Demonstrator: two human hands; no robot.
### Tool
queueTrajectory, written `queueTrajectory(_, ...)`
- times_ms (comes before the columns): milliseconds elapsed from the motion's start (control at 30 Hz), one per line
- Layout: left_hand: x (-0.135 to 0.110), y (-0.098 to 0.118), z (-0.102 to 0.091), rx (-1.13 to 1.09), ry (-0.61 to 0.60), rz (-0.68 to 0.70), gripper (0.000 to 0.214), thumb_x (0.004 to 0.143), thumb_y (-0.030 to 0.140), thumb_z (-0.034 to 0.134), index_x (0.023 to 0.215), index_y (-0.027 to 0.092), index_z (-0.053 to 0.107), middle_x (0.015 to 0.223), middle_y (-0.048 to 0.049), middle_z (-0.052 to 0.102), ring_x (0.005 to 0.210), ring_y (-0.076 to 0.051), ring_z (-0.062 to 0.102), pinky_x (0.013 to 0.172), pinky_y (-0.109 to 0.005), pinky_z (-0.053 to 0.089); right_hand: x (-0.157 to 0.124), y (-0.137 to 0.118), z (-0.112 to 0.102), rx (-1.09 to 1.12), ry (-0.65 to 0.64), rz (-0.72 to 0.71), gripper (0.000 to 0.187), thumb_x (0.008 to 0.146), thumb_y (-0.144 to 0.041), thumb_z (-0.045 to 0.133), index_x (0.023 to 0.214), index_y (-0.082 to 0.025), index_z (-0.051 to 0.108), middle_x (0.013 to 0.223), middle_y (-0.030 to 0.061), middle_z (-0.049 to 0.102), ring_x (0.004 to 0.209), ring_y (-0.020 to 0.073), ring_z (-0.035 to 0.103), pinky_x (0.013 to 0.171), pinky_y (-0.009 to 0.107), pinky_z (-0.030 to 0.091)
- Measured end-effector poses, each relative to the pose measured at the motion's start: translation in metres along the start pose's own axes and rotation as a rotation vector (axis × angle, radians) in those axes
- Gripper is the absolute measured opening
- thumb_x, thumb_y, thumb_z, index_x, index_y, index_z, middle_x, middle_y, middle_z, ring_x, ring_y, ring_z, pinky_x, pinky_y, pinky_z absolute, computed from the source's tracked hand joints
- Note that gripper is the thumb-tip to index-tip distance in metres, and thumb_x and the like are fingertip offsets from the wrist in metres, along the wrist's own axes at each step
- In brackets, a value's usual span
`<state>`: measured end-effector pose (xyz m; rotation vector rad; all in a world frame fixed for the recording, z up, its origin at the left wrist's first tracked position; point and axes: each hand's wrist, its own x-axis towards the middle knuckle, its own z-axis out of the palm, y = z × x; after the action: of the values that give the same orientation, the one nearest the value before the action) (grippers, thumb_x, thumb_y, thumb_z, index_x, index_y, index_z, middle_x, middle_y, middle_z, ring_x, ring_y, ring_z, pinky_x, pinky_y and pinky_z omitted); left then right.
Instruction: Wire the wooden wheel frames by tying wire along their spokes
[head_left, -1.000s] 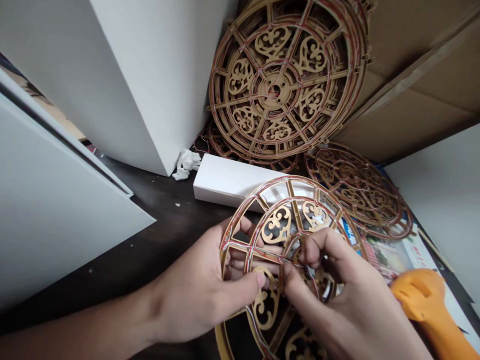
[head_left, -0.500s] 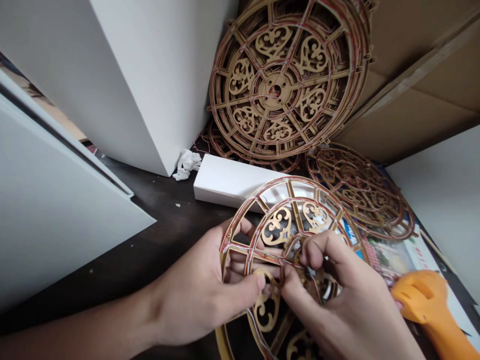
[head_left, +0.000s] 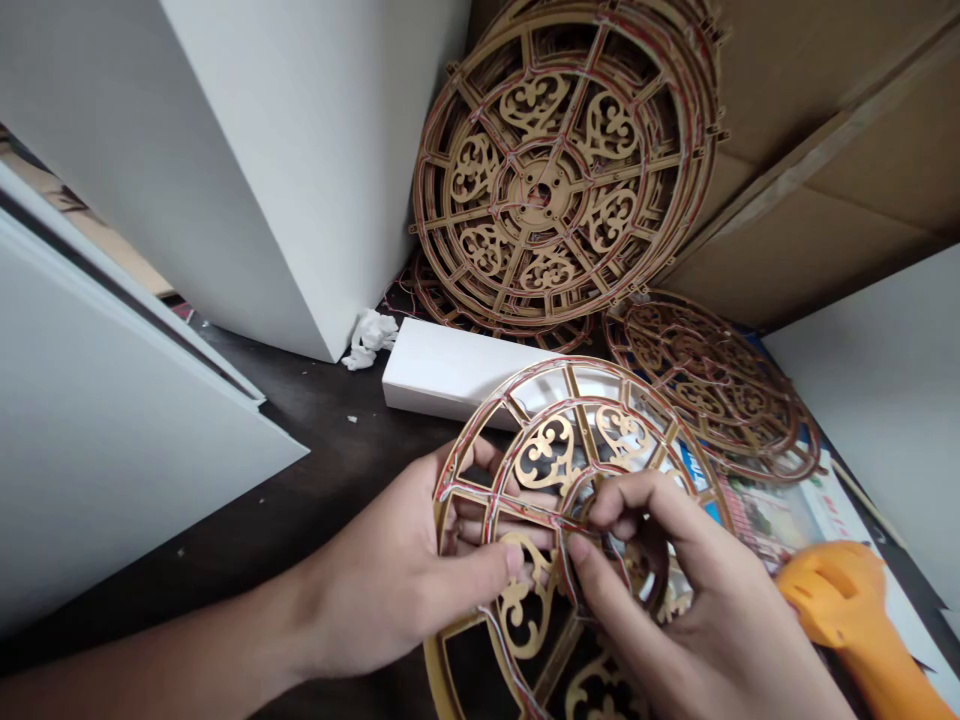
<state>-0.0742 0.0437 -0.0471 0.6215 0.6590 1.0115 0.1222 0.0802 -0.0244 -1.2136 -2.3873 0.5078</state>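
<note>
A round gold openwork frame [head_left: 545, 452] with scroll ornaments is tilted up in front of me. Red and white wire [head_left: 517, 497] runs along its rings and spokes. Gripping the left rim and a spoke, my left hand [head_left: 420, 560] has its thumb on the near side and its fingers behind. My right hand [head_left: 675, 580] is at the hub, thumb and index finger closing on the wire there; the exact contact is partly hidden. A loose loop of wire hangs just below that thumb.
Similar wired frames [head_left: 547, 190] lean stacked against cardboard [head_left: 840, 150], and more frames [head_left: 712, 375] lie at right. A white box [head_left: 450, 365], crumpled tissue [head_left: 370, 338] and an orange tool [head_left: 844, 610], partly out of view, are nearby. White panels [head_left: 255, 150] stand at left.
The view has shifted slightly. At the hub, my right index finger has moved closer to the thumb, and the wire beside the thumb bows out more. The left hand keeps its hold.
</note>
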Motion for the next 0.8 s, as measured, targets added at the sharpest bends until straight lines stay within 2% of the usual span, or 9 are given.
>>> queueTrajectory(200, -0.001, 0.000, -0.001, -0.002, 0.028, -0.018, 0.040, 0.078, 0.001, 0.070, 0.107, 0.018, 0.047, 0.107, -0.0064, 0.074, 0.099, -0.015, 0.070, 0.085, -0.024, 0.051, 0.002, -0.004, 0.004, -0.032, 0.020, -0.006, 0.009, 0.090, -0.028, 0.057, 0.090, -0.024, 0.048, 0.081, -0.0021, 0.060, 0.071, 0.0093, 0.058, 0.064, 0.019, 0.047)
queueTrajectory(433, -0.003, -0.001, 0.000, 0.009, 0.042, -0.031, 0.038, 0.078, 0.003, 0.071, 0.105, 0.017, 0.048, 0.113, -0.0088, 0.071, 0.104, -0.019, 0.068, 0.097, -0.033, 0.049, -0.001, -0.006, 0.010, 0.005, 0.063, 0.041, 0.013, 0.088, -0.029, 0.056, 0.088, -0.024, 0.044, 0.077, -0.0020, 0.057, 0.065, 0.0116, 0.055, 0.057, 0.023, 0.045)
queueTrajectory(600, -0.004, -0.002, 0.001, 0.003, 0.047, -0.049, 0.039, 0.079, 0.002, 0.069, 0.106, 0.019, 0.045, 0.111, -0.0072, 0.072, 0.097, -0.018, 0.069, 0.089, -0.032, 0.050, -0.007, -0.002, 0.017, 0.019, 0.087, 0.138, 0.017, 0.087, -0.032, 0.055, 0.087, -0.025, 0.040, 0.076, -0.0030, 0.053, 0.064, 0.0125, 0.052, 0.057, 0.026, 0.043)
queueTrajectory(800, -0.005, -0.001, 0.004, 0.007, 0.072, -0.062, 0.041, 0.077, 0.001, 0.069, 0.105, 0.019, 0.044, 0.107, -0.0061, 0.072, 0.092, -0.016, 0.069, 0.085, -0.030, 0.050, -0.007, -0.001, 0.022, -0.105, 0.138, 0.092, 0.025, 0.082, -0.032, 0.059, 0.081, -0.024, 0.035, 0.069, -0.0044, 0.049, 0.058, 0.0118, 0.047, 0.058, 0.028, 0.036)
